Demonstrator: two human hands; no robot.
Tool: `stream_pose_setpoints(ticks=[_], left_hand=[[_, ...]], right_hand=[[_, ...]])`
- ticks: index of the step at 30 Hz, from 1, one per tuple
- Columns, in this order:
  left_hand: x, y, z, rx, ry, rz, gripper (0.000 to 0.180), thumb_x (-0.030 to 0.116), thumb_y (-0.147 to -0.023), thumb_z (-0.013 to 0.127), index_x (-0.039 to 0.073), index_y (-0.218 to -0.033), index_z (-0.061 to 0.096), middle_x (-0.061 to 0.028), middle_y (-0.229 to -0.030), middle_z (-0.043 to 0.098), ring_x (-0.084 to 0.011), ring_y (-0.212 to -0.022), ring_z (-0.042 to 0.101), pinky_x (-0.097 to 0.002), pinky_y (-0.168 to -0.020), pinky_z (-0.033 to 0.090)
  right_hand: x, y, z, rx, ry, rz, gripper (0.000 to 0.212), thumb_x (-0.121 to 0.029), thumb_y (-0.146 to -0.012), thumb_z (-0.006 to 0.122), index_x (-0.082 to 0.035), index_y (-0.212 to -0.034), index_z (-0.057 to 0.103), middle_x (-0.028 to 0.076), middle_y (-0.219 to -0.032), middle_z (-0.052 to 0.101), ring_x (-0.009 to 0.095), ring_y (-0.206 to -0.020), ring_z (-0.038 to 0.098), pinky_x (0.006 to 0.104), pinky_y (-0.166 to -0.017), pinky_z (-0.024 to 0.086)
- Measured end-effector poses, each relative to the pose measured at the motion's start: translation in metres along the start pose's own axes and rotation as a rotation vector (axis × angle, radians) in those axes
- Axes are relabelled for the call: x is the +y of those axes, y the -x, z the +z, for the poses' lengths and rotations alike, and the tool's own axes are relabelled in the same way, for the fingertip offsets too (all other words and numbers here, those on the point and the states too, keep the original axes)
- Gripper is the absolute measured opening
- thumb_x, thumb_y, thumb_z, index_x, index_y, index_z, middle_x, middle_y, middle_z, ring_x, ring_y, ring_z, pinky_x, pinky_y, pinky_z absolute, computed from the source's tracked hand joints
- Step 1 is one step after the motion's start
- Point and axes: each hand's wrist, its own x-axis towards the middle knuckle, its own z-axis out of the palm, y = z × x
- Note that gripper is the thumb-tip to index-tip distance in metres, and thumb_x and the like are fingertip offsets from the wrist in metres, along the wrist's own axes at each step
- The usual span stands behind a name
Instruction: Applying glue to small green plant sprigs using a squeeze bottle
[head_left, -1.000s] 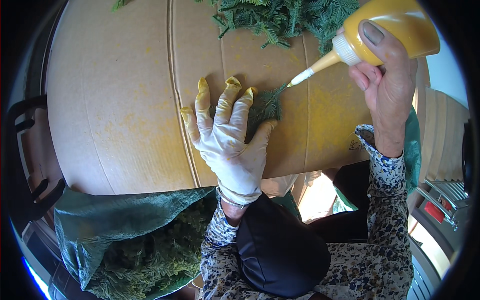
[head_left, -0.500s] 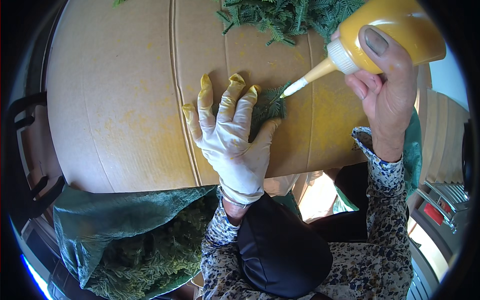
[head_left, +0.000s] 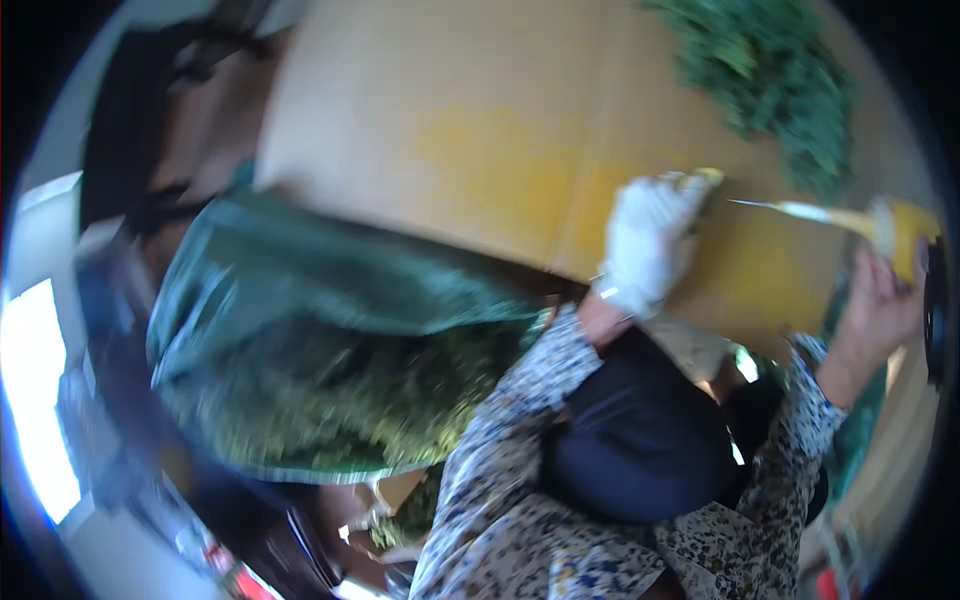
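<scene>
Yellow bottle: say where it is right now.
The bottle is at the head view's far right, in the right hand, its nozzle pointing left toward the gloved left hand.

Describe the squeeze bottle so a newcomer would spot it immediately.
Follow the brown cardboard rightward to the bare right hand. It grips the bottle. Yellow colour and a long, thin-tipped nozzle pointing left set it apart from the green sprigs nearby.
</scene>
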Motion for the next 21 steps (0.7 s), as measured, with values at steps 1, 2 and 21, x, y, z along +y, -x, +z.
stream_pose_setpoints(ticks=[1,2,21], left_hand=[[0.002,0.002,0.014,0.078,0.058,-0.021,0.045,0.009,-0.067,0.065,0.013,-0.112,0.059,-0.0088,-0.090,0.061,-0.0265,-0.078,0.055,-0.0358,-0.071,0.045],[-0.001,-0.001,0.010,0.166,0.099,-0.039,0.044,0.009,-0.068,0.064,0.012,-0.111,0.059,-0.0093,-0.089,0.061,-0.0271,-0.078,0.055,-0.0361,-0.070,0.046],[-0.039,0.182,-0.435,0.657,-1.340,-0.896,0.074,0.052,-0.075,0.062,0.011,-0.132,0.041,-0.0229,-0.137,0.034,-0.0439,-0.127,0.029,-0.0474,-0.100,0.033]], right_hand=[[-0.005,-0.002,-0.009,-0.030,-0.010,-0.036,0.041,-0.020,-0.085,0.052,0.010,-0.113,0.049,0.019,-0.106,0.057,0.006,-0.046,0.032,0.0270,-0.071,0.044],[-0.007,-0.010,-0.009,-0.071,-0.032,-0.062,0.043,-0.020,-0.086,0.052,0.011,-0.114,0.048,0.024,-0.116,0.054,0.005,-0.045,0.031,0.0242,-0.067,0.045],[-0.091,0.088,-0.012,-0.757,-0.414,0.242,0.028,-0.021,-0.088,0.053,0.003,-0.103,0.049,0.026,-0.106,0.057,0.003,-0.041,0.034,0.0158,-0.040,0.032]])
